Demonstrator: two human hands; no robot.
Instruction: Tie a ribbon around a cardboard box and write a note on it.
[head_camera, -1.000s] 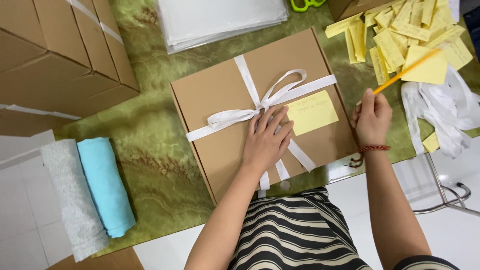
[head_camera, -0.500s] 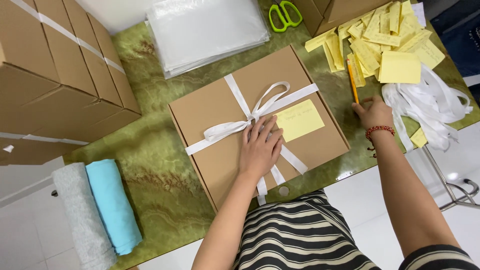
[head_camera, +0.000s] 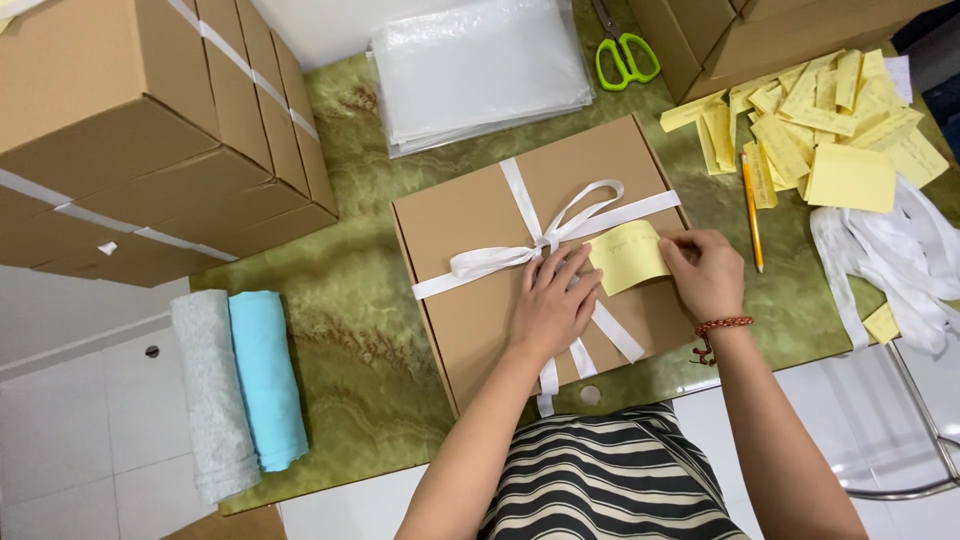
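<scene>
Two hands are on the job right now, both down on the flat brown cardboard box sitting square in front of me on the green marbled tabletop. My left hand lies flat and released, palm down, fingers spread over the white ribbon just below the bow, pinning the box in place. My right hand is pinching the edge of a pale yellow sticky note, which rests on the lid just right of the bow, its near edge lifted a bit.

Looks to me like the labelling step: note is being set on the lid, not pressed flat yet. I'd say the next bit needs a smooth press across the note without snagging the ribbon loops.

Off to my left, two rolled towels, one grey, one light blue, lie side by side at the table's near edge. Right of the box there's an orange pencil, then loose white ribbon strips. Beyond that, a scattered heap of yellow notes. Further back, a stack of clear plastic bags, green-handled scissors, and ribbon-tied brown boxes stacked on the far left.
</scene>
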